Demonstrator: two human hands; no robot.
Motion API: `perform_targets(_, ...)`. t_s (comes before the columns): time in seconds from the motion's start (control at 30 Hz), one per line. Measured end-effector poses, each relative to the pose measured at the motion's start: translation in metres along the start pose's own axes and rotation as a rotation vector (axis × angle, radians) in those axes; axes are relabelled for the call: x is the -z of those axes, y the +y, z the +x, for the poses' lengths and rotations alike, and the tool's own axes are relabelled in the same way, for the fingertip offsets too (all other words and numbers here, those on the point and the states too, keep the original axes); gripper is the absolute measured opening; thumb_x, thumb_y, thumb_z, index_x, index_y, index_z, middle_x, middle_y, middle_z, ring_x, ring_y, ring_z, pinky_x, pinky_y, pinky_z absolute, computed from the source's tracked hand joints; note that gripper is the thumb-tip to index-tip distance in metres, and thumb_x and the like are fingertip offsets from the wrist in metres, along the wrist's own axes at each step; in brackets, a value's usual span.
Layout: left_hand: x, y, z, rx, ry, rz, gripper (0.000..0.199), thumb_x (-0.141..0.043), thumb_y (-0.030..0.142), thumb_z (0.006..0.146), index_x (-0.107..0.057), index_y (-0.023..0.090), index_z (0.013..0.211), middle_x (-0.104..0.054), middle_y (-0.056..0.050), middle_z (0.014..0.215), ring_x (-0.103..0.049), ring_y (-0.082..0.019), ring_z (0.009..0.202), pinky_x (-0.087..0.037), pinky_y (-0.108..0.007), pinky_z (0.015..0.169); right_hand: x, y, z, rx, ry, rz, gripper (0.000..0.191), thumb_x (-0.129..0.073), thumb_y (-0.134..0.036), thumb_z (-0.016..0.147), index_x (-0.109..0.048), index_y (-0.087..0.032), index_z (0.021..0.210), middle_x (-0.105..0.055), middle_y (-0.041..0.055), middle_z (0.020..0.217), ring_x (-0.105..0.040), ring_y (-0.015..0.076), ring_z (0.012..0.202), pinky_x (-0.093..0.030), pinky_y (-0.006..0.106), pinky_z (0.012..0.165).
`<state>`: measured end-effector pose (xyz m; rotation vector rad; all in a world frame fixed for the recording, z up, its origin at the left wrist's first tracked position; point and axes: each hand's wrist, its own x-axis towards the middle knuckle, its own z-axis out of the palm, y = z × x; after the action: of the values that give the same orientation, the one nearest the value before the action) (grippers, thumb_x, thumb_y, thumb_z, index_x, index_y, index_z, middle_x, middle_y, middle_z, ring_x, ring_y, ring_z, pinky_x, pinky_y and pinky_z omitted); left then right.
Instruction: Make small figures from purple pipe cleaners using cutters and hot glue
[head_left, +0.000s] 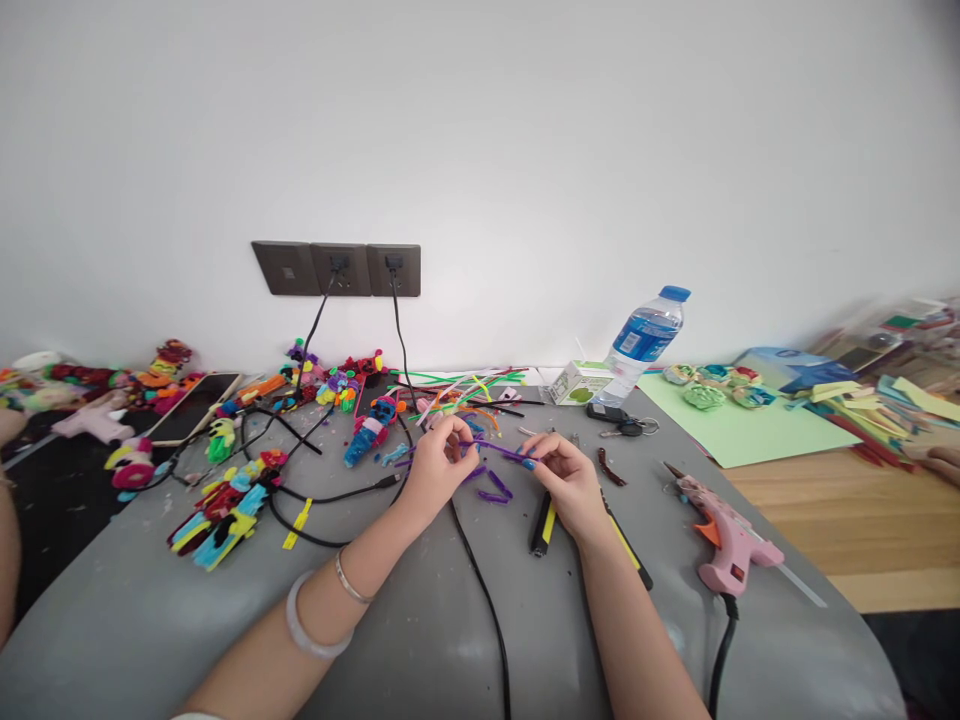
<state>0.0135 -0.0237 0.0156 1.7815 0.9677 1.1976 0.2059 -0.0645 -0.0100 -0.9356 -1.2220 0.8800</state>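
A purple pipe cleaner (497,449) is stretched between my two hands above the grey table. My left hand (442,462) pinches it at one end, thumb against fingertips. Toward its other end, my right hand (564,478) is closed on it between thumb and fingers. Just below lie short bent pieces of purple pipe cleaner (495,491). Beside my left hand is a blue and red pipe-cleaner figure (371,430). Under my right hand a yellow and black tool (545,524) is partly hidden, so its kind does not show.
A pink glue gun (727,545) with a black cord lies at right. Behind stand a water bottle (643,345) and a drink carton (581,383), near keys (626,423). Pipe-cleaner figures (225,510) and black cables crowd the left. Parts of other people's hands show at both edges.
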Motion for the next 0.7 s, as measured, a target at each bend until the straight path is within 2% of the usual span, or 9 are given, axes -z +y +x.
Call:
perform_targets(0.13,0.0003,-0.0021,0.0006,-0.008,0.012,0.011,0.01,-0.053,0.013,0.073,-0.046,0.019,0.075,-0.049,0.002,0.077,-0.045,-0.01,0.063,-0.039,-0.02,0.058,-0.0008,-0.0027,-0.001,0.002,-0.051,-0.043,0.014,-0.074,-0.033,0.078,-0.065,-0.025,0.074,-0.066,0.0044,0.082,-0.06,0.0212,0.084,-0.047,0.037,0.079)
perform_targets(0.7,0.0008,-0.0019,-0.0001,-0.025,0.042,0.007,0.01,-0.055,0.014,0.075,-0.047,0.019,0.076,-0.049,0.001,0.079,-0.047,-0.01,0.064,-0.043,-0.021,0.059,-0.0025,-0.0044,-0.0003,0.023,-0.097,-0.084,0.013,-0.074,-0.031,0.078,-0.066,-0.024,0.072,-0.068,0.0051,0.081,-0.061,0.0219,0.084,-0.048,0.038,0.08)
